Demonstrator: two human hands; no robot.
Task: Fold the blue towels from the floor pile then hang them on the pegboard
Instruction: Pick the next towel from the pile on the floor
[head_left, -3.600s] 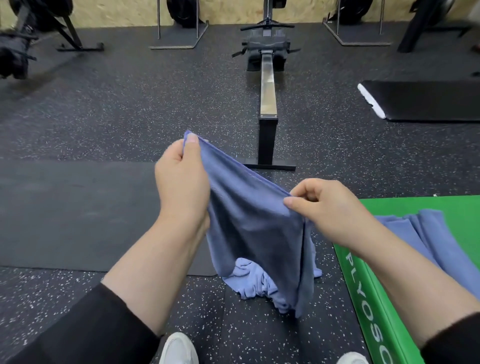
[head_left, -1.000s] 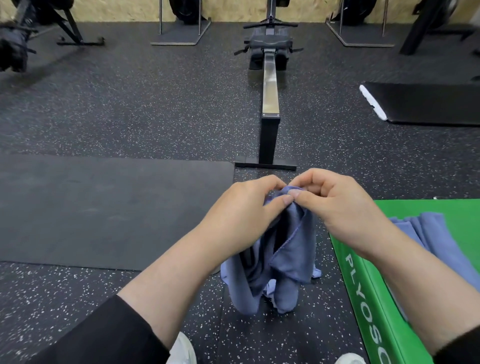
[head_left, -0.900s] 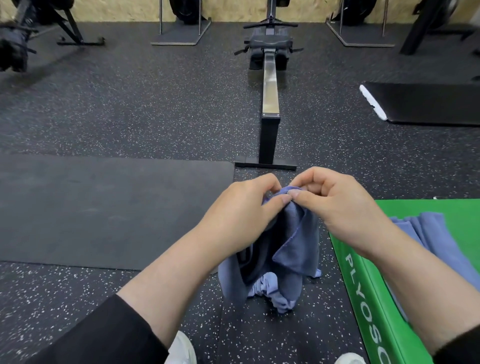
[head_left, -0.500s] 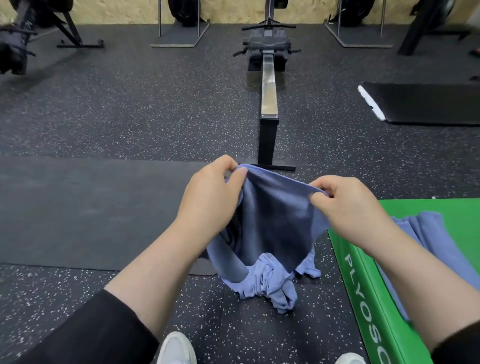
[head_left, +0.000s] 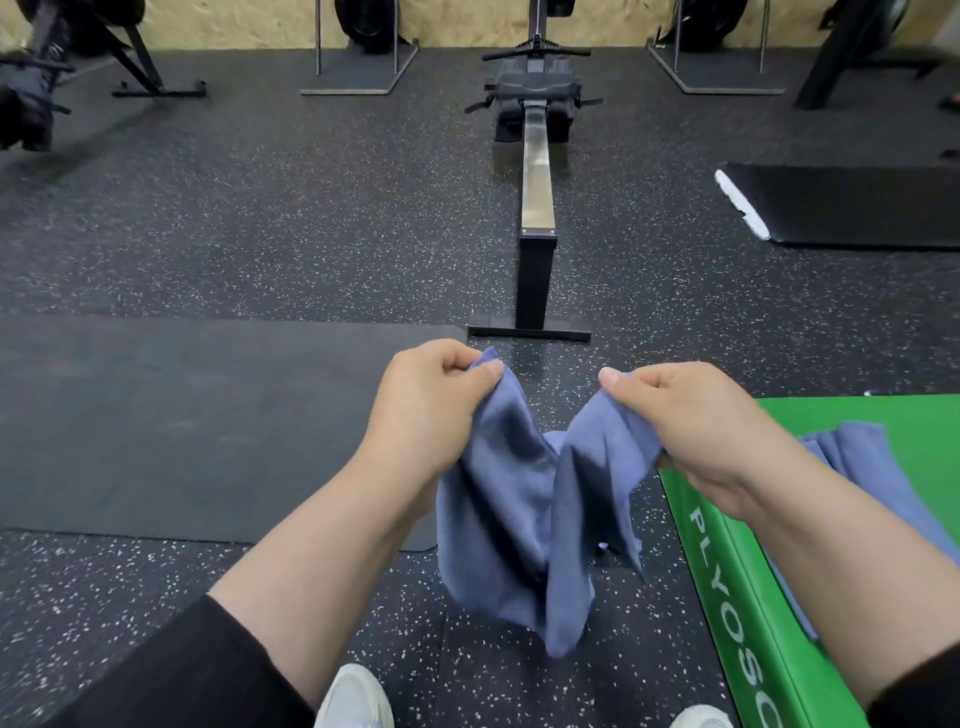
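A blue towel (head_left: 524, 509) hangs in front of me, sagging in a deep V between my hands. My left hand (head_left: 423, 410) pinches its left top corner between thumb and curled fingers. My right hand (head_left: 691, 423) grips the right top edge the same way. The hanging cloth hides most of the floor pile; only a small lighter blue patch (head_left: 555, 441) shows through the gap. Other blue towels (head_left: 872, 467) lie on the green box at the right, partly behind my right forearm. No pegboard is in view.
A green plyo box (head_left: 737, 597) stands at my right. A rowing machine (head_left: 537, 208) runs straight ahead. A dark mat (head_left: 197, 415) lies to the left, another black mat (head_left: 857, 208) at far right. My white shoes (head_left: 356, 699) show at the bottom edge.
My hands met at the towel's top about a second ago, then drew apart. Now the top edge has slackened into a V and the towel hangs lower, covering the floor pile.
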